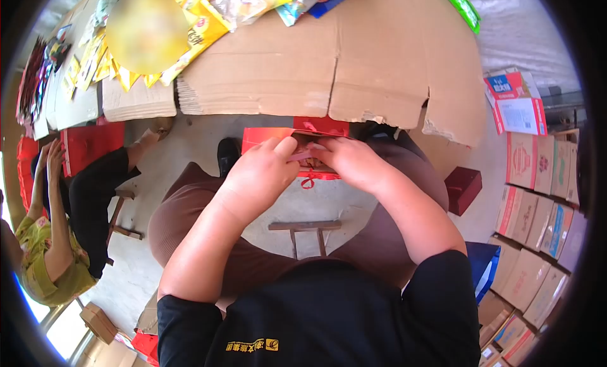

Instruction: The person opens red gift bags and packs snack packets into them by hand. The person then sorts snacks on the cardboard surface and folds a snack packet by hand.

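Note:
A red gift bag (255, 136) with a red ribbon bow at its near side is between my knees, its mouth facing up. My left hand (265, 171) is over the left part of the opening, fingers curled inward and closed. From the other side, my right hand (346, 159) reaches into the mouth with bent, closed fingers. The fingertips of both hands nearly meet around a small pinkish item (300, 155), too small and covered to name. Most of the bag's inside is hidden by my hands.
A cardboard-covered table (272, 69) stands ahead, with yellow snack packets (205, 35) and other packets on it. A person (54, 253) sits at left beside a red bag (93, 145). At right are a dark red box (463, 190) and stacked cartons (521, 215). A wooden stool (305, 226) is below me.

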`<control>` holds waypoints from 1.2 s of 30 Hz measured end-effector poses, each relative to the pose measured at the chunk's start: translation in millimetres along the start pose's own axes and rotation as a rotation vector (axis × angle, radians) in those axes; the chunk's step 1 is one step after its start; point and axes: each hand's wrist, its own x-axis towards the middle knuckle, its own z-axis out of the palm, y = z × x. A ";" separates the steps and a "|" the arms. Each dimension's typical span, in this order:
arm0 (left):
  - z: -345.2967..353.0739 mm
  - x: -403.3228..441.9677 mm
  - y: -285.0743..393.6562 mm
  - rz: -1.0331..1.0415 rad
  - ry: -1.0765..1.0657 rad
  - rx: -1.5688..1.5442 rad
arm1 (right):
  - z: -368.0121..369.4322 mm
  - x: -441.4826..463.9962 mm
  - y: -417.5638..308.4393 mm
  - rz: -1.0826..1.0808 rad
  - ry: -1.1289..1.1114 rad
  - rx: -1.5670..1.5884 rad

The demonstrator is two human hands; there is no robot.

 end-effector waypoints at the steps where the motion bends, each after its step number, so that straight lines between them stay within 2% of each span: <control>1: 1.2 0.9 1.9 -0.020 -0.002 0.015 | 0.3 4.4 -3.0 0.013 0.004 0.003; 3: 3.4 3.6 5.0 -0.036 -0.005 0.027 | -2.2 14.1 -9.3 0.508 -0.179 0.399; 4: 4.6 4.8 6.0 -0.054 -0.007 0.039 | 0.8 14.1 -8.6 0.514 -0.176 0.401; 10: 1.1 9.2 7.6 -0.027 -0.052 0.146 | 0.1 10.0 -9.0 0.431 -0.181 0.299; 12: 0.4 9.7 7.4 -0.043 -0.045 0.142 | 3.7 1.6 -3.1 0.053 -0.050 -0.041; 18: -3.6 9.0 4.8 -0.037 -0.060 0.167 | -6.3 2.8 -2.0 -0.088 0.037 -0.041; 19: -4.0 8.9 3.9 -0.043 -0.068 0.167 | -2.9 2.3 1.2 -0.089 0.038 -0.043; 21: -3.7 9.6 3.7 -0.045 -0.073 0.167 | 7.8 1.1 8.7 0.039 -0.182 -0.106; 34: -5.8 5.2 4.4 -0.034 -0.071 0.188 | -7.7 3.7 -7.6 -0.039 -0.070 -0.039; 36: -7.0 4.8 2.6 -0.034 -0.072 0.184 | -10.7 5.3 -9.9 -0.093 0.022 -0.010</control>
